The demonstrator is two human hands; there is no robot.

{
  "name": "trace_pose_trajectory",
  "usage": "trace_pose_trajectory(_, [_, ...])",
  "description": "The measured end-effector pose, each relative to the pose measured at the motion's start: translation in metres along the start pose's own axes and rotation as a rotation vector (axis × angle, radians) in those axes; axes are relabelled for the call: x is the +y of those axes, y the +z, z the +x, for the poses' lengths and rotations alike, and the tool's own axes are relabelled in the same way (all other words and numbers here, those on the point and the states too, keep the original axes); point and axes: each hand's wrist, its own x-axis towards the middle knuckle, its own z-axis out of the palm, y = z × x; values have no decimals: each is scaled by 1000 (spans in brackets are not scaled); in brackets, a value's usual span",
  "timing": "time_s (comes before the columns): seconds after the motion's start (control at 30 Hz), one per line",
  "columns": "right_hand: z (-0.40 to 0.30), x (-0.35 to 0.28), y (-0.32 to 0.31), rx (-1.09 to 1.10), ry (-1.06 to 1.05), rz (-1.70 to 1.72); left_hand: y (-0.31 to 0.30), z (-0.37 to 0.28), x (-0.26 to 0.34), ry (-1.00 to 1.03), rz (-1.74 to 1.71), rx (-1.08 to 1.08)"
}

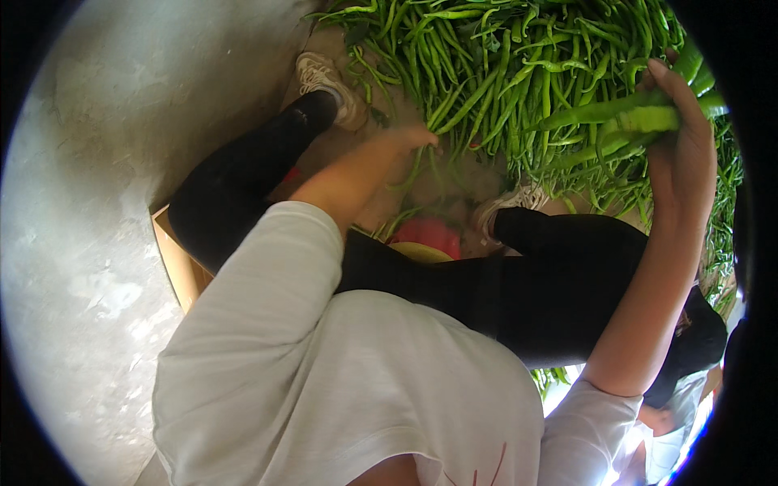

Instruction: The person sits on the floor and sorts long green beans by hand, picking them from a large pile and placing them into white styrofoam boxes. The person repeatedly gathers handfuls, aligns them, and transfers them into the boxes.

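Note:
A bunch of long green chili peppers (638, 121) is in my right hand (687, 133), raised at the right over a big heap of the same peppers (486, 79). My left hand (416, 138), blurred, hovers low between the feet, close to the heap's lower left edge. Thin green peppers show just under its fingers; whether it grips any of them cannot be made out. A red object (428, 236) with a yellowish rim lies below, partly hidden by the black-trousered leg.
Two light laced shoes (322, 82) (516, 203) stand on the floor beside the heap. A grey wall or floor surface (91, 182) fills the left. A cardboard box edge (176, 261) shows behind the knee. Another person's hand (659, 419) is at lower right.

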Motion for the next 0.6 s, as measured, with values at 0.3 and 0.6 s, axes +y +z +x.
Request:
trace_pose_trajectory(0.3, [-9,1,7,0,-46,-33,-37,-189,92,163,-222,-135])
trace_pose_trajectory(0.6, [-48,19,43,-164,-70,-316,-27,-324,103,458,-366,-5])
